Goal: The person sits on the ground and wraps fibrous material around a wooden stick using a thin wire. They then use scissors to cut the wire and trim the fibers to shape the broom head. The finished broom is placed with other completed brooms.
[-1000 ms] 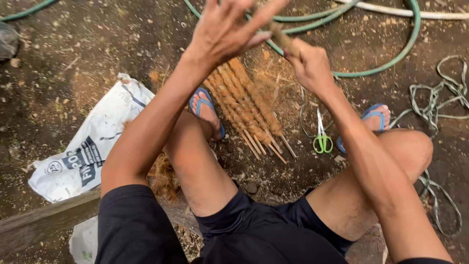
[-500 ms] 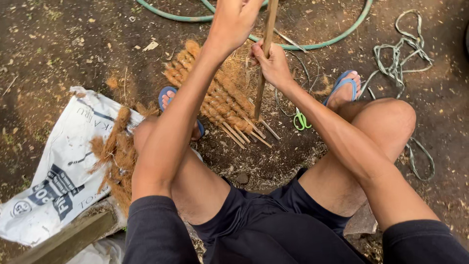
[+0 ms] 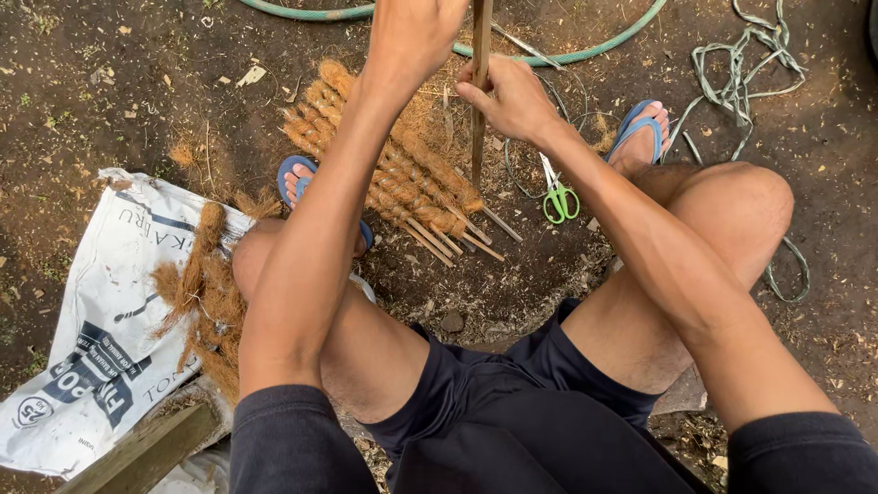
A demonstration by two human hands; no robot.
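I sit with knees apart over bare soil. My right hand (image 3: 512, 96) grips an upright wooden stick (image 3: 478, 110) whose lower end points down at the ground. My left hand (image 3: 416, 37) is raised beside the stick's upper part at the frame's top; its fingers are cut off by the edge. Below both hands lies a bundle of sticks wrapped in brown coconut fibre (image 3: 393, 165), bare ends pointing toward me.
Green-handled scissors (image 3: 556, 197) lie right of the bundle. A white printed sack (image 3: 101, 311) with loose brown fibre (image 3: 206, 302) is at left. A green hose (image 3: 585, 50) curves along the top, grey cord (image 3: 741, 82) at upper right. Blue sandals are on my feet.
The view has tilted down and left, showing more of the sack and fibre. Both hands stay high on the stick, which now stands more upright.
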